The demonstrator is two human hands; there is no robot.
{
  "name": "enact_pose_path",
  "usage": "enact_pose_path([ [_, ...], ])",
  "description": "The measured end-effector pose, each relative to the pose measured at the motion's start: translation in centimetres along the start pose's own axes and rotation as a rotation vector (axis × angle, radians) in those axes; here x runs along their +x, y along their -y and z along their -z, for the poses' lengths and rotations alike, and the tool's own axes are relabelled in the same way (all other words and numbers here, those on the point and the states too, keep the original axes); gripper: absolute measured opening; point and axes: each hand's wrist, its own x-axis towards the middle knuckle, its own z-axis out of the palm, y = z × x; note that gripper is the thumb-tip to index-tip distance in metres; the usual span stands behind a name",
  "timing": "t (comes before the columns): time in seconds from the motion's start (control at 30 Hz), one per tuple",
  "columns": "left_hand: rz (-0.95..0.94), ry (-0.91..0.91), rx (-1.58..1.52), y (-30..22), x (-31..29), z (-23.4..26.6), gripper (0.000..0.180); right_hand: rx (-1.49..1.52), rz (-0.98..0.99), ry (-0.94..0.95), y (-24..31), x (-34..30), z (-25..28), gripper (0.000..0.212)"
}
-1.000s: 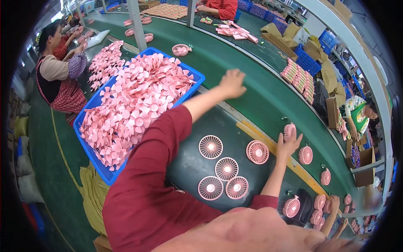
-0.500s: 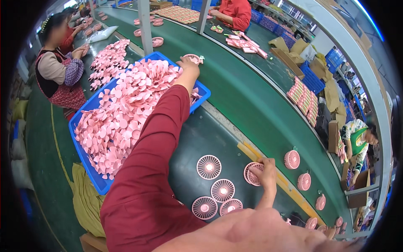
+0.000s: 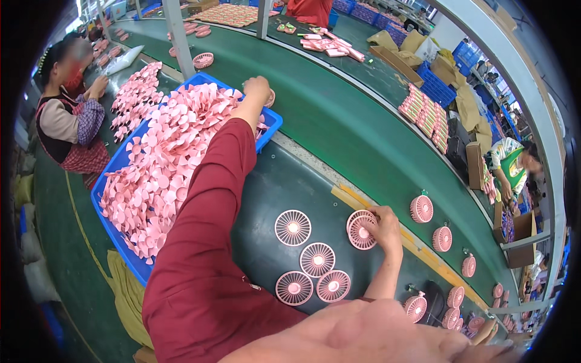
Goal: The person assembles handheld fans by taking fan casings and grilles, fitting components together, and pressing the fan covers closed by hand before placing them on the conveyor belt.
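Left hand (image 3: 256, 89) reaches bin (image 3: 118, 163); right hand (image 3: 383, 222) grips fan grille (image 3: 361, 230).

We see a dark green table (image 3: 272, 181) running from the lower middle of the frame up toward the upper left. Directly on it at centre left sits a blue crate (image 3: 269, 121) heaped with pink fan blades (image 3: 163, 163). At lower centre four round pink fan grilles (image 3: 293, 227) lie flat on the table, close together, with a fifth grille (image 3: 361, 230) just to their right. Beyond a yellow strip (image 3: 348, 196) along the table's far edge we see a green conveyor belt (image 3: 351, 121) crossing from the top of the frame to the lower right. On it stand small pink fans (image 3: 422, 209), and pink packs (image 3: 423, 112) lie in rows at upper right.
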Motion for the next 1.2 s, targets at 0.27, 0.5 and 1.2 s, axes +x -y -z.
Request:
enact_pose_path([
  [0.27, -0.135, 0.071, 0.080, -1.0, -2.4, 1.4, 0.025, -0.055, 0.015, -0.083, -0.3, 0.1, -0.5, 0.020],
  [0.5, -0.507, -0.099, -0.164, -3.3, -3.0, 0.4, 0.024, -0.120, 0.013, -0.128, -0.9, 0.5, -1.1, 0.013],
  [1.2, -0.336, 0.293, -1.698, -19.3, -29.2, -1.8, 0.037, 0.181, 0.403, -0.819, 1.2, 1.2, -1.2, 0.037],
])
